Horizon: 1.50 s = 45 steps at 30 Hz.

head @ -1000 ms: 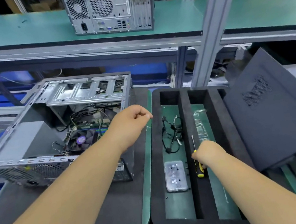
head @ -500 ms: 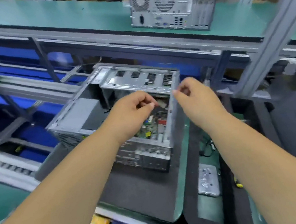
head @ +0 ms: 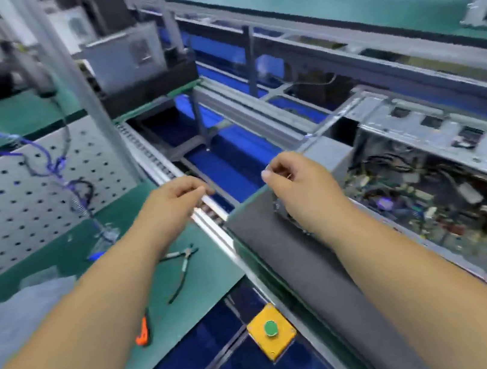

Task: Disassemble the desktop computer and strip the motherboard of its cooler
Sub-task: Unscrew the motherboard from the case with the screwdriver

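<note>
Two bare hands reach forward in the head view, and the picture is blurred by motion. The open computer case lies on its side at the right, on a dark grey mat, with its open side up so that the motherboard with its cables and connectors shows inside. The right hand is over the near left corner of the case, at the edge of the mat; its fingers are curled inward with the thumb against them, but I cannot tell if it pinches something small or touches the case. The left hand is well to the left of the case, above the metal rail between the mat and the green bench surface; its fingers are loosely curled and nothing is seen in them. On the green surface, under the left forearm, lie pliers with dark handles, and nearer the camera an orange-handled tool that the arm partly hides. A yellow box with a green button sits at the front edge of the bench, between the two forearms.
</note>
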Tool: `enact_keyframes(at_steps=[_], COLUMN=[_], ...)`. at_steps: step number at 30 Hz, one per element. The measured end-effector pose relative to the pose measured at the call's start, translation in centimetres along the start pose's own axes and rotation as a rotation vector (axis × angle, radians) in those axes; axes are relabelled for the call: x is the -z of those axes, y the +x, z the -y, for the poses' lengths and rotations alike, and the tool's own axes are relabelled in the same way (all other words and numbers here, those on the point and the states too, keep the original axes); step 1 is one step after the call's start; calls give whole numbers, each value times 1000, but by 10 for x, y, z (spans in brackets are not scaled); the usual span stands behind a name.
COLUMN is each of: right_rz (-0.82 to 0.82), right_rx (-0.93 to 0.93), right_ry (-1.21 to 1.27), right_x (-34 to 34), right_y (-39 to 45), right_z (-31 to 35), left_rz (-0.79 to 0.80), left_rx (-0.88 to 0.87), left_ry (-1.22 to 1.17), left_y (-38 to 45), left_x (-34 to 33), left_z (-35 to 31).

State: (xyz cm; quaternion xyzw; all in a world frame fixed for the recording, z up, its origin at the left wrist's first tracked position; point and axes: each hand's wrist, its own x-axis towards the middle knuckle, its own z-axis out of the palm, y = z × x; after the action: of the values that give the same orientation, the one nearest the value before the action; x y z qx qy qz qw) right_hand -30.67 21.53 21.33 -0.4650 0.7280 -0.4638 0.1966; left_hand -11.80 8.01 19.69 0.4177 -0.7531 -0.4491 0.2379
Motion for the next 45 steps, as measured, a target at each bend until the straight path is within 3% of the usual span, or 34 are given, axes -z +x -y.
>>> enact_keyframes(at_steps=[2,7,9,13,17,21,26,28,32,39,42,45], right_rz=[39,129,183,250,270,289,257,248,247,197,160,15], right_rx=[13,1,-29,-84,-97,-90,-85,-80,-49,63,128,216], right_ry=[27,42,48,52,35,29,25,21,-6,-42,-67,-164], right_x=[-15,-53,-65,-81,-87,-84,-72,-67,-57,-20,4,34], right_y=[4,8,5,0,-2,-4,-4,-5,-8,-13,-18,-25], right_z=[2,0,-6,-16,-22,-27,-27,-24,-11,9,10,9], left_rz=[-92,28,-1,-62,-53,-94,-177,-238,-233,60,271,395], left_rx=[153,551,687,931,997,988,848,775,618,377,319,298], left_ry=[102,523,652,711,691,692,529,363,-257,-808,-849,-867], left_y=[-1,-16,-24,-40,-44,-45,-38,-32,-21,5,5,2], left_x=[20,18,14,7,1,0,10,14,10,-20,-49,-81], left_z=[40,145,172,203,223,238,231,215,156,11,-46,-91])
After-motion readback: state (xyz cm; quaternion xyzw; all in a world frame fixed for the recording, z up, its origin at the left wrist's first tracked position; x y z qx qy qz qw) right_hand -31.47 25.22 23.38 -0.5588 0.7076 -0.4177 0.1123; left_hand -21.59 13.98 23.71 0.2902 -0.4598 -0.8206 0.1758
